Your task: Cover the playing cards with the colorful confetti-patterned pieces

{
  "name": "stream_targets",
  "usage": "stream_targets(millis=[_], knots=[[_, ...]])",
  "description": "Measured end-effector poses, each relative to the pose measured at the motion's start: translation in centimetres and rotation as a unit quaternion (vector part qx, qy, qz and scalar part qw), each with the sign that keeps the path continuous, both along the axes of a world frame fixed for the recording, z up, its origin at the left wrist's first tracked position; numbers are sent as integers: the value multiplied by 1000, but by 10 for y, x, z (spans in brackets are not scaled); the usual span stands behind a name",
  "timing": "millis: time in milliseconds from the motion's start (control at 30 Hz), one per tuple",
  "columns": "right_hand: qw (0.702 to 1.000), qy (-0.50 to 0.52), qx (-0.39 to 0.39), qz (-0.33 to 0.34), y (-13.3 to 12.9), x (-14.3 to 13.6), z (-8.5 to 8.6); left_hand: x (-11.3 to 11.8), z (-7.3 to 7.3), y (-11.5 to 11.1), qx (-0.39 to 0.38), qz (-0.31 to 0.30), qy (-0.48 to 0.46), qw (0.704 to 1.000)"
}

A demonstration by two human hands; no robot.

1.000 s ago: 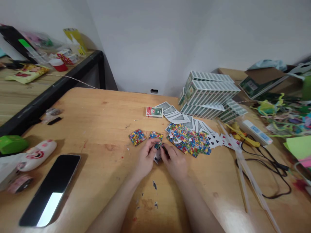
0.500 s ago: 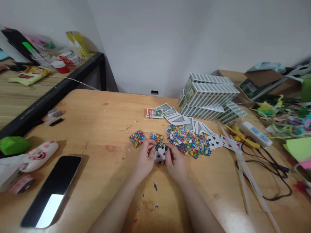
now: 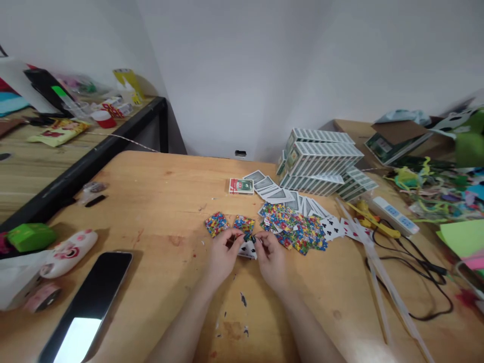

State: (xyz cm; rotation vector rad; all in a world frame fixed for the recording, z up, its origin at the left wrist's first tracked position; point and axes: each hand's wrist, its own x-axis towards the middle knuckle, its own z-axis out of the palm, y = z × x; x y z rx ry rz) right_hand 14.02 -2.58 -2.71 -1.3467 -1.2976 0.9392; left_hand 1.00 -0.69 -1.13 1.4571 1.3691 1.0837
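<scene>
Between my two hands is a playing card (image 3: 247, 250) with black spade marks on its white face. My left hand (image 3: 226, 253) pinches its left side, and my right hand (image 3: 271, 256) pinches its right side. The fingertips hide the card's upper corners. Just beyond them lie two small colourful patterned squares, one at the left (image 3: 216, 224) and one partly behind my fingers (image 3: 244, 223). A large spread of similar patterned cards (image 3: 298, 227) lies to the right, beside face-up cards (image 3: 332, 228). Grey-backed cards (image 3: 280, 194) fan out behind it, near a red and green card box (image 3: 241, 186).
Striped card boxes (image 3: 321, 159) are stacked at the back right. A power strip (image 3: 395, 216), yellow tool (image 3: 372, 221), black cable and clear strips (image 3: 381, 267) lie right. At left are a phone (image 3: 88, 302), a white pouch (image 3: 70, 253) and a green object (image 3: 32, 237).
The view has tilted up slightly, so the table items appear lower. My hands still hold the card, which now shows less of its face, with my fingertips closer together at its top.
</scene>
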Motion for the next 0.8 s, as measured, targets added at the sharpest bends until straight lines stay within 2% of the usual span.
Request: stream_targets(millis=[200, 367, 600, 800], knots=[[999, 9, -3, 34, -1, 1, 9, 1, -2, -8, 46, -11, 55, 997], [996, 38, -28, 78, -4, -1, 13, 2, -4, -9, 65, 6, 81, 995], [995, 47, -48, 69, -4, -3, 14, 2, -2, -9, 77, 16, 135, 988], [997, 37, -36, 61, -7, -1, 14, 2, -4, -7, 84, 24, 126, 988]])
